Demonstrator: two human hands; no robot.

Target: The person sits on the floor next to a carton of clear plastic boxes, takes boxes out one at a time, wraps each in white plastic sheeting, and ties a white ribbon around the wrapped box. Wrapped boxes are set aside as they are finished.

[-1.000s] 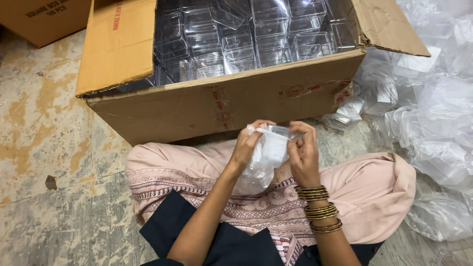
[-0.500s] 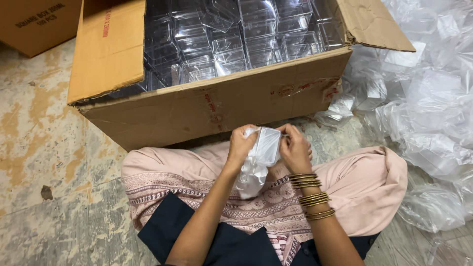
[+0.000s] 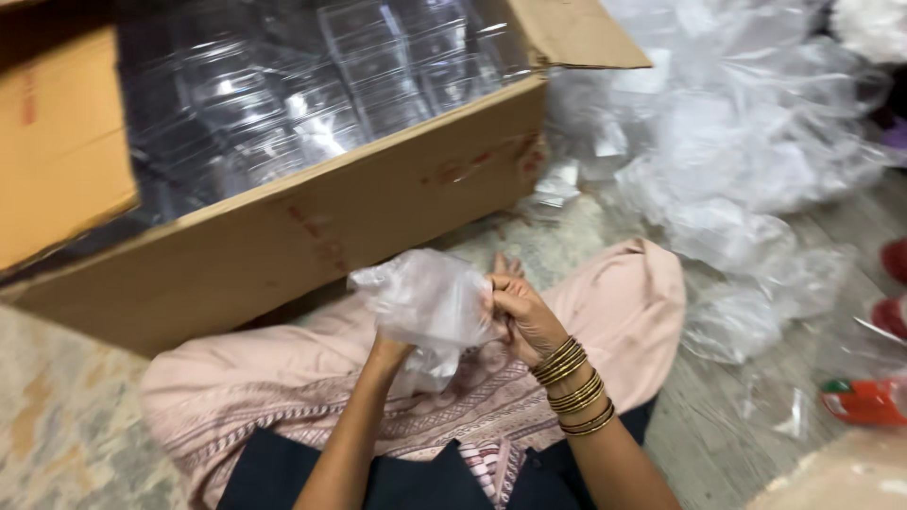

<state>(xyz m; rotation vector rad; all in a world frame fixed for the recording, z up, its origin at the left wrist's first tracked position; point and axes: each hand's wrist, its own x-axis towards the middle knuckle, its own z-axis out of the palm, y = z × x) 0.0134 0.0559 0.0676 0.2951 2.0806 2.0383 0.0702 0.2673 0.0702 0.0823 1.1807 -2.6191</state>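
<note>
Behind, a cardboard box; both hands, right hand and left hand, grip a clear plastic bag.

Cardboard box wall blocks the far side, just beyond the hands. Heap of plastic bags clutters right. Open passage only near-left over bare floor; lap fills below.

Both hands raised — fingers curled.

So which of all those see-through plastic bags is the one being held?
The crumpled clear plastic bag over the person's lap: the left hand is tucked under it and the right hand grips its edge. The other bags lie heaped on the floor, untouched.
</note>
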